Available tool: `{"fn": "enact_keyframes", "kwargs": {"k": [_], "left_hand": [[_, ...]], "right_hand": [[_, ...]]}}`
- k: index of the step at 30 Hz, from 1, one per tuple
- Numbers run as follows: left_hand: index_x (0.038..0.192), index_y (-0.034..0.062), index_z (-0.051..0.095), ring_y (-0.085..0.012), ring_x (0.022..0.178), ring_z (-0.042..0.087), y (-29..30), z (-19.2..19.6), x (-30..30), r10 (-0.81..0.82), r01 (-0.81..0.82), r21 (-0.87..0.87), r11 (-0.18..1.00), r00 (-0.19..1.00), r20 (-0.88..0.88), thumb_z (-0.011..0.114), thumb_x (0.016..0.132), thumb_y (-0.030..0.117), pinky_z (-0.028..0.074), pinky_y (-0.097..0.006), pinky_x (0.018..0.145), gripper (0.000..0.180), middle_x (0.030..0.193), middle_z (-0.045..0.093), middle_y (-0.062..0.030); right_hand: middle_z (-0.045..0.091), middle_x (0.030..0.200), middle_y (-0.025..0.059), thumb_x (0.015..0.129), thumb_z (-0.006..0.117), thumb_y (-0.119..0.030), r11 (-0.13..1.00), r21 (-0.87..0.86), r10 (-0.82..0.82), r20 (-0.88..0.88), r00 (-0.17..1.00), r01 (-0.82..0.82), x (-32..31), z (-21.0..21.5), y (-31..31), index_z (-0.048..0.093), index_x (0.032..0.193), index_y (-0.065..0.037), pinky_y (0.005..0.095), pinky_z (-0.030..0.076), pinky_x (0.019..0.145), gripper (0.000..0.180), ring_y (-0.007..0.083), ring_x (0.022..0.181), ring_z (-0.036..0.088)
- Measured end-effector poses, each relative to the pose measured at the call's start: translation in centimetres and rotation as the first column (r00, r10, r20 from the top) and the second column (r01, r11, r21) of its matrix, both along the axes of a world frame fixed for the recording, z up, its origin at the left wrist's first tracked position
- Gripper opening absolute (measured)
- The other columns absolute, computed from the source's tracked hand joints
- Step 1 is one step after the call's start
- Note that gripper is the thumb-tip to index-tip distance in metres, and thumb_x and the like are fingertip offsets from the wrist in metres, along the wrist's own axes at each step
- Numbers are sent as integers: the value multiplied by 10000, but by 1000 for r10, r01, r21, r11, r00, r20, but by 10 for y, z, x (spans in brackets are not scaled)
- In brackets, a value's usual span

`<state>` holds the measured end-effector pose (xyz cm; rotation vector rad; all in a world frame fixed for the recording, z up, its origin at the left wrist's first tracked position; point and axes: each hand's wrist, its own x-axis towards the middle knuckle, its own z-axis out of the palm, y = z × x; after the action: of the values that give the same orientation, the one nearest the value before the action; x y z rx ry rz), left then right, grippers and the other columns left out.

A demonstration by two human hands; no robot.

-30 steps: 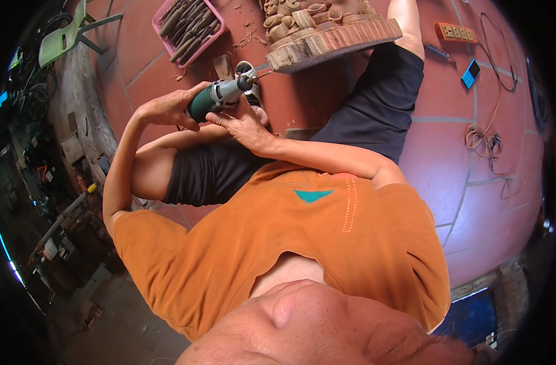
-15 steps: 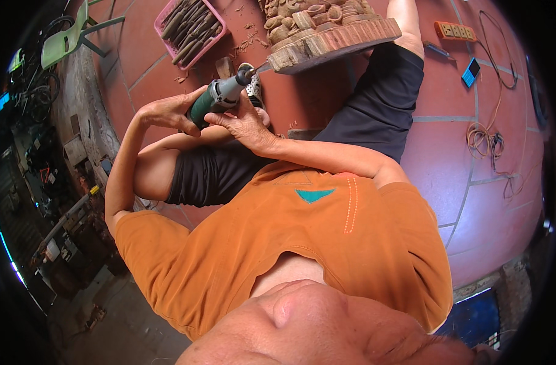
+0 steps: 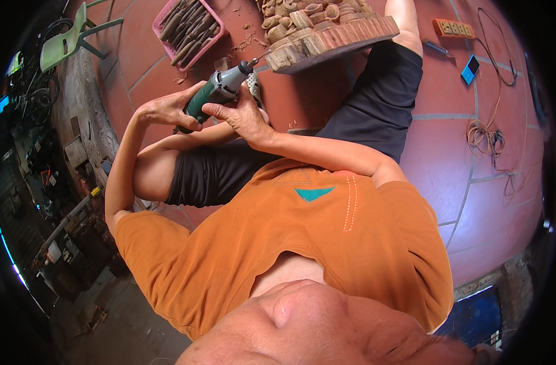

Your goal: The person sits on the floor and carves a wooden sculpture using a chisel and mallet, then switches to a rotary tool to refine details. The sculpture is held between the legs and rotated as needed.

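Note:
A green and grey die grinder [image 3: 216,91] points up and to the right, held by both hands. My left hand [image 3: 171,111] is closed round its rear body. Nearer the grey front, my right hand [image 3: 250,125] grips it from the other side, the thumb lying across the green housing. A thin bit sticks out of the chuck, its tip beside the left end of a carved wooden piece [image 3: 334,38]. Whether the tip touches the wood I cannot tell. The carving has a thick pale base edge and rounded shapes in relief.
A pink basket [image 3: 219,38] of chisel-like tools stands beyond the grinder, near wood shavings. At right lie an orange power strip [image 3: 453,28], a blue-screened phone [image 3: 470,70] and a coiled cord [image 3: 486,139]. A green chair [image 3: 65,39] is at far left.
The grinder's front end has swung slightly away from me, so its bit now sits higher along the carving's left end. Both hands keep their hold.

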<state>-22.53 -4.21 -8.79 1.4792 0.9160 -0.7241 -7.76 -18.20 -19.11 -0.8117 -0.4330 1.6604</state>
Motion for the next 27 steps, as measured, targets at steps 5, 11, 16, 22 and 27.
{"fn": "enact_keyframes", "kwargs": {"k": [5,11,16,22,27], "left_hand": [[1483,98,358,-227,917,630,-4,2,-5,-130,126,237,963,992,-2,780,711,306,505,-372,836,904,1008,637,-121],[1439,105,392,-312,879,663,-9,13,3,-156,176,310,934,984,-86,769,700,323,507,-414,817,858,959,660,-181],[1429,90,395,-306,822,632,-11,13,1,-144,158,319,934,987,-69,767,716,268,504,-436,770,824,924,607,-160],[1421,96,391,-265,678,616,-14,15,3,-130,150,322,935,988,-83,751,718,244,514,-391,613,803,848,592,-157],[1428,99,379,-278,667,619,-14,5,-7,-178,176,367,913,984,-30,750,720,235,510,-405,638,811,844,604,-161]], "right_hand": [[580,1150,91,860,812,-350,997,-28,72,-72,995,-74,6,0,2,380,1366,-60,322,570,837,726,161,962,630],[526,1315,104,866,806,-331,970,-110,181,-270,946,-217,5,-7,4,300,1444,-126,427,585,873,795,244,1211,567],[512,1393,93,852,811,-376,934,-134,225,-496,839,-330,-2,-24,4,294,1465,-162,529,519,980,830,277,1282,543],[595,1299,87,836,823,-384,916,-120,249,-577,778,-383,-4,-30,3,445,1388,-156,537,498,1003,707,289,1270,556],[602,1278,94,834,833,-348,905,-142,235,-618,750,-401,-6,-33,3,498,1341,-151,533,502,1002,639,291,1256,560]]}}
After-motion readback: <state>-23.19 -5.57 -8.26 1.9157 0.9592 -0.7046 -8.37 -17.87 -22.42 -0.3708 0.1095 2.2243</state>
